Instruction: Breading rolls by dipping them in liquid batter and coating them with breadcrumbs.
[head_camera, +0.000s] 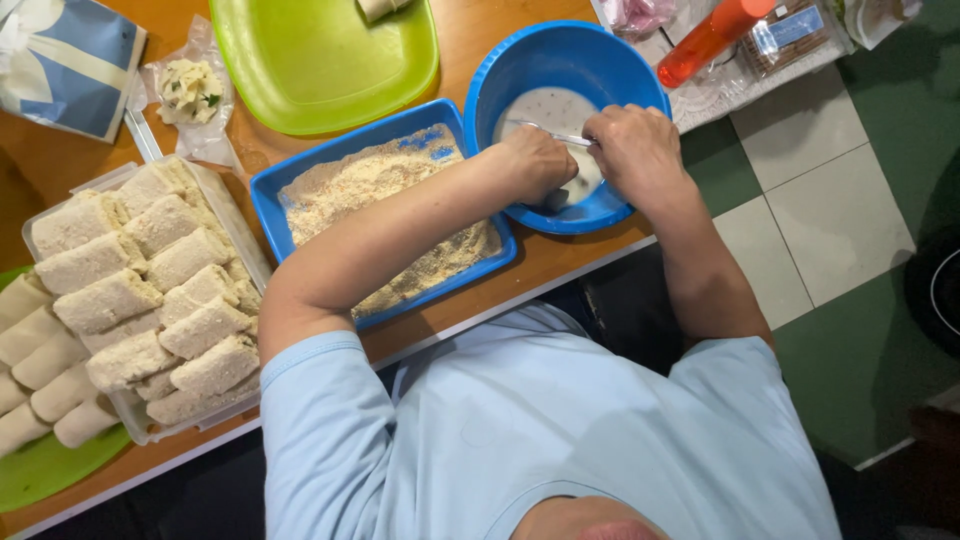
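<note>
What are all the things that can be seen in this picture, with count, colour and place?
round bowl: one, blue, table edge, holds pale batter
rectangular tray: one, blue, left of the bowl, holds breadcrumbs
breaded rolls: many, beige, in a clear container at left
uncoated rolls: several, pale, on a green plate at far left
empty tray: one, lime green, top
small bag of filling: one, clear, top left
bottle: one, orange, top right
thin utensil: one, silvery, over the batter
left hand: in the bowl
right hand: in the bowl, on the utensil
</note>
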